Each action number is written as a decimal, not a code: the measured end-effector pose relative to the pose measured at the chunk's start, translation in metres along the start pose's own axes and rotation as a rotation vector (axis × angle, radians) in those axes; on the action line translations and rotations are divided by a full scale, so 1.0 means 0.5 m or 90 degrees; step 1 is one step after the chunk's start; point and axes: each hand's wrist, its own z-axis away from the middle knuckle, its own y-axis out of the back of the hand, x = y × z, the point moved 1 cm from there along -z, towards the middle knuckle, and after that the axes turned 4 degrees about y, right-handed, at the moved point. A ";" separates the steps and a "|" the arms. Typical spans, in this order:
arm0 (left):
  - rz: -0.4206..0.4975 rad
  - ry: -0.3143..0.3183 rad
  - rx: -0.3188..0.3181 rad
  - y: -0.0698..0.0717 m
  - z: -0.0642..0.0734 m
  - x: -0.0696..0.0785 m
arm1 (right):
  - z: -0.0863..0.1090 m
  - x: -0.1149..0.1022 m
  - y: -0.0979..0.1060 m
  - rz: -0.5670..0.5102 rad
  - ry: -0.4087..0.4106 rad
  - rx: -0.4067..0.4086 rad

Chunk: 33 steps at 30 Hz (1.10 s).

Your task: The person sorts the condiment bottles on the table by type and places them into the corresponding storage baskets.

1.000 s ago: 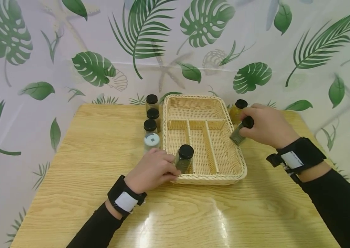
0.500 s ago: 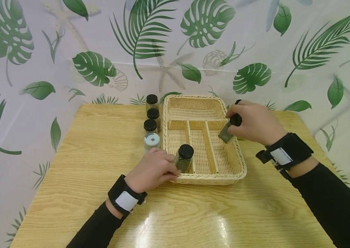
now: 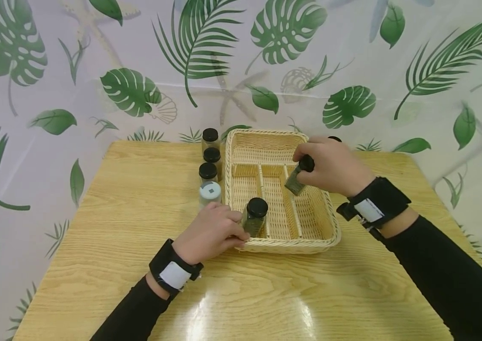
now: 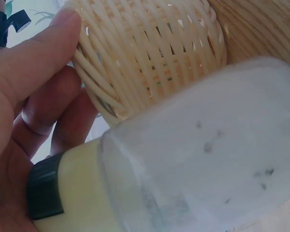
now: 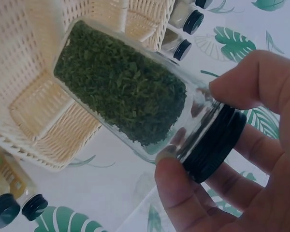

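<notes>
In the head view, the right hand (image 3: 330, 166) is pinching a tilted glass herb jar (image 3: 295, 183) by its lid end, dangling it above the divided wicker basket (image 3: 283, 243). The left hand (image 3: 210, 233) is gripping the basket's near-left corner, just beside an upright black-capped jar (image 3: 255, 220) standing inside.

In the left wrist view, that hand is pinching the rim near a white-powder jar (image 4: 198, 154).

In the right wrist view, the herb jar's body is pointing away from the palm.
</notes>
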 end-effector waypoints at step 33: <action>0.009 0.000 -0.006 0.004 -0.001 0.000 | -0.093 -0.066 -0.036 0.007 0.121 -0.016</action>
